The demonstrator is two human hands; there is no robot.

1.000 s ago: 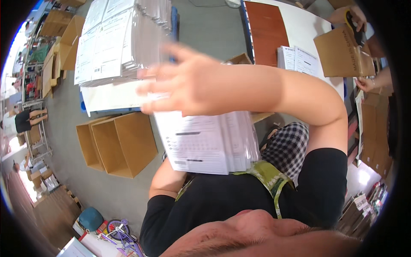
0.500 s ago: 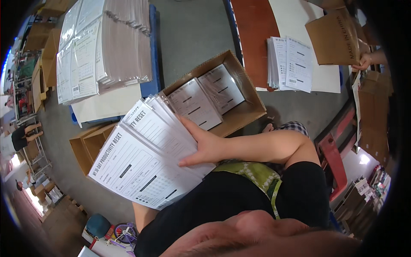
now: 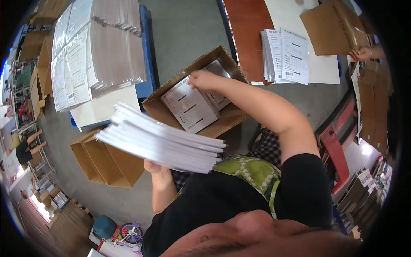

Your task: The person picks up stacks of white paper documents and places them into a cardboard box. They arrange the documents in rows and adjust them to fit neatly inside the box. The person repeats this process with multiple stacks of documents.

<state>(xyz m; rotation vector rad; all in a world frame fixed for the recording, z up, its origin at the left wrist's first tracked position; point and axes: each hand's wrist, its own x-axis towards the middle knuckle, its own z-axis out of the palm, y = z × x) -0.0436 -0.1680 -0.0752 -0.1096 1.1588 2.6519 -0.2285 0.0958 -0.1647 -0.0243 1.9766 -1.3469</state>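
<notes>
My left hand (image 3: 156,167) grips the lower edge of a thick stack of white printed packs (image 3: 160,137) in clear sleeves. The stack is tilted, blurred by motion and seen mostly from its layered edge; most of that hand's fingers are hidden beneath it. Reaching across, my right hand (image 3: 204,81) is over an open cardboard carton (image 3: 233,115). Its fingers are curled closed at the upper edge of the packs lying inside. Two piles show there: a left pile (image 3: 188,105) and a right pile (image 3: 222,100) partly covered by my wrist. Whether those fingers pinch anything is hidden.
Tall piles of sleeved packs (image 3: 115,53) stand at the far left. Empty cartons (image 3: 109,165) sit on the floor below them. At the far right, more packs (image 3: 295,55) lie on a white-topped table (image 3: 325,73), where another person's hand (image 3: 364,54) holds a carton (image 3: 332,30).
My right hand has left the held stack and moved up over the carton. The stack has tipped from face-up to edge-on, now in my left hand alone.
</notes>
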